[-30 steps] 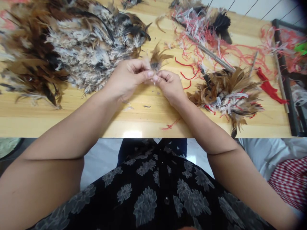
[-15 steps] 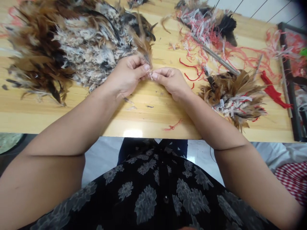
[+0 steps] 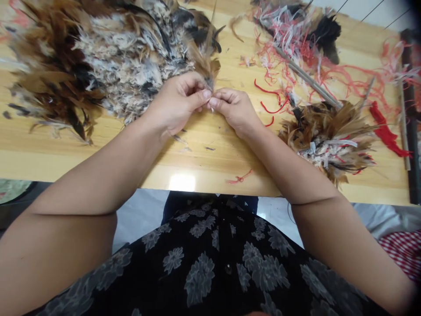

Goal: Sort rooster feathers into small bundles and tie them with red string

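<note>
Over the wooden table, my left hand pinches a small bunch of brown feathers near its base, with the tips pointing up and away from me. My right hand meets it there, thumb and index finger pressed together at the quill ends. Whether a thread lies between the fingertips is too small to make out. Just beyond my left hand spreads a large heap of feathers, pale and fluffy in the middle, brown and black at its edges.
Right of my forearm lies a brown feather bundle with white ties. Behind it are a thin stick, tangled pink and white strings and a red strip. A dark frame stands at the right edge. Red thread lies near the front.
The view has shifted slightly, so the table things sit further right. Both hands stay together at the feather bases, with the fingertips moved a little closer.
</note>
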`<state>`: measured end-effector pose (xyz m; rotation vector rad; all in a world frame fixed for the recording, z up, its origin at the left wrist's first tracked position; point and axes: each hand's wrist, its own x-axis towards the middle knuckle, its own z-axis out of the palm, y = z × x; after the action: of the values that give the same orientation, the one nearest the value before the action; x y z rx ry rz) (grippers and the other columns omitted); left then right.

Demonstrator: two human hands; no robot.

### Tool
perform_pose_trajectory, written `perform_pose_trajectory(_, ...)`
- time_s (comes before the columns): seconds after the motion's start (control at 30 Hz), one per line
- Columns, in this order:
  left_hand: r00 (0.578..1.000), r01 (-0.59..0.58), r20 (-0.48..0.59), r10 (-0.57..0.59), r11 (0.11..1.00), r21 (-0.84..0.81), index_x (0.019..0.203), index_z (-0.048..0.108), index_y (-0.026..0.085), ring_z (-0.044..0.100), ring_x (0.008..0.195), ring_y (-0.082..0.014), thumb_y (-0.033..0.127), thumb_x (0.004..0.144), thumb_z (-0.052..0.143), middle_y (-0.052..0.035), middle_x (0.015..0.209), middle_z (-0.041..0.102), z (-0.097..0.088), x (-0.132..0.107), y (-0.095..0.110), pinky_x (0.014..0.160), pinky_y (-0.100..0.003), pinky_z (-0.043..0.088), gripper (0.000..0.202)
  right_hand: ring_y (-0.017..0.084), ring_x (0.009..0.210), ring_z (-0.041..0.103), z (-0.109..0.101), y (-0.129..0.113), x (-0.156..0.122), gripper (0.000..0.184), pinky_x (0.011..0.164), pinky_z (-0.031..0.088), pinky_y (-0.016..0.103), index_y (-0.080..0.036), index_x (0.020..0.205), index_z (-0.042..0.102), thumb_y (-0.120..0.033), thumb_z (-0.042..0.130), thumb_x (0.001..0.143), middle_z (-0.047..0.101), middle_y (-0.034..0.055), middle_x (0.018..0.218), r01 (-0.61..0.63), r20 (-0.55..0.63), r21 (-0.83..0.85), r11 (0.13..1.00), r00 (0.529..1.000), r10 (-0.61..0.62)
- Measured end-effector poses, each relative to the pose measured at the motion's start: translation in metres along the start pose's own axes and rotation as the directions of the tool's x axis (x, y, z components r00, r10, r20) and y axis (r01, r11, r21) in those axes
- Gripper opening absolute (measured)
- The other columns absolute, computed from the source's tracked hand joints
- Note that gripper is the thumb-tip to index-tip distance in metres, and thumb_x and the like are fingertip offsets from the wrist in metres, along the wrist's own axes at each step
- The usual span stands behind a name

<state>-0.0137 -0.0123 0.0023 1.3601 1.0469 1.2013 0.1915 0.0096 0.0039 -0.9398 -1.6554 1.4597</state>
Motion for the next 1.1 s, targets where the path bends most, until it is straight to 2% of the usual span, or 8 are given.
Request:
perform_pose_trajectory(0.17,0.964,-0.255,-0.055,0.261,0.962,0.096,0.094,0.075,0.029,0.06,0.078,-0.0241,0.08,0.094,0.115,-0.0031,0.088,0.066,-0.02,0.003,0.028,0.075,-0.043,0.049,0.065,0.017,0.101,0.071,-0.008,0.001,-0.002,0.064,0.097,0.066,0.033,-0.022,0.088,0.064,-0.072,0.094,0.113,0.068,-0.0006,0.092,0.008,-0.074,-0.04,0.999,0.997,-0.011)
perform_pose_trajectory(0.27,0.919,-0.35,-0.036,0.392,0.855,0.382,0.097,0.083,0.027,0.055,0.08,-0.0245,0.082,0.094,0.109,-0.0042,0.09,0.067,-0.045,-0.001,0.05,0.08,-0.045,0.048,0.062,0.016,0.095,0.069,-0.011,-0.001,-0.005,0.063,0.086,0.064,0.029,-0.024,0.088,0.06,-0.072,0.093,0.115,0.066,-0.0002,0.091,-0.017,-0.113,-0.03,0.999,0.994,0.013)
perform_pose_trajectory(0.4,0.964,-0.237,0.095,0.25,0.634,0.736,0.09,0.085,0.03,0.054,0.075,-0.0272,0.034,0.092,0.094,-0.002,0.081,0.061,-0.066,-0.009,0.069,0.1,-0.05,0.057,0.011,0.014,0.086,0.065,-0.01,-0.006,-0.008,0.064,0.078,0.06,0.025,-0.026,0.089,0.058,-0.072,0.098,0.11,0.062,-0.0019,0.085,-0.043,-0.132,-0.023,0.999,0.991,0.039)
perform_pose_trajectory(0.57,0.986,-0.118,0.163,-0.041,0.519,0.846,0.076,0.078,0.033,0.066,0.084,-0.0324,0.015,0.07,0.09,0.0007,0.074,0.062,-0.077,-0.003,0.045,0.113,-0.051,0.061,0.022,0.012,0.09,0.065,-0.007,-0.01,-0.009,0.064,0.081,0.06,0.023,-0.026,0.091,0.057,-0.071,0.097,0.109,0.063,-0.0019,0.09,-0.026,-0.146,-0.016,1.0,0.989,0.023)
perform_pose_trajectory(0.67,0.987,-0.104,0.153,-0.042,0.559,0.822,0.074,0.077,0.035,0.067,0.092,-0.037,0.02,0.075,0.096,-0.0012,0.075,0.057,-0.084,0.0,0.016,0.122,-0.051,0.06,0.024,0.013,0.093,0.068,-0.006,-0.01,-0.009,0.063,0.083,0.06,0.024,-0.025,0.09,0.057,-0.07,0.097,0.11,0.066,-0.001,0.093,-0.026,-0.166,-0.023,0.999,0.986,0.022)
perform_pose_trajectory(0.8,0.987,-0.161,0.135,0.09,0.673,0.722,0.071,0.069,0.036,0.071,0.103,-0.0404,0.032,0.092,0.094,-0.0042,0.076,0.052,-0.088,-0.005,-0.006,0.118,-0.046,0.06,0.032,0.017,0.103,0.072,-0.006,-0.007,-0.011,0.066,0.091,0.065,0.028,-0.025,0.088,0.06,-0.077,0.094,0.111,0.069,0.0013,0.096,0.027,-0.15,-0.046,0.999,0.988,-0.033)
perform_pose_trajectory(0.97,0.969,-0.245,0.157,0.188,0.699,0.672,0.081,0.079,0.035,0.07,0.097,-0.037,0.024,0.091,0.098,-0.0032,0.081,0.068,-0.083,-0.008,0.017,0.111,-0.044,0.064,0.024,0.019,0.103,0.072,-0.007,0.001,-0.011,0.069,0.092,0.066,0.032,-0.025,0.09,0.062,-0.085,0.088,0.113,0.066,0.001,0.093,0.048,-0.149,-0.078,0.996,0.987,-0.059)
perform_pose_trajectory(1.1,0.964,-0.259,0.088,0.25,0.82,0.511,0.094,0.088,0.031,0.071,0.088,-0.032,0.021,0.091,0.107,-0.0007,0.08,0.074,-0.073,-0.009,0.041,0.103,-0.045,0.067,0.022,0.018,0.101,0.071,-0.008,0.007,-0.01,0.066,0.094,0.067,0.032,-0.024,0.092,0.067,-0.082,0.087,0.116,0.069,0.0011,0.094,0.058,-0.166,-0.078,0.995,0.984,-0.07)
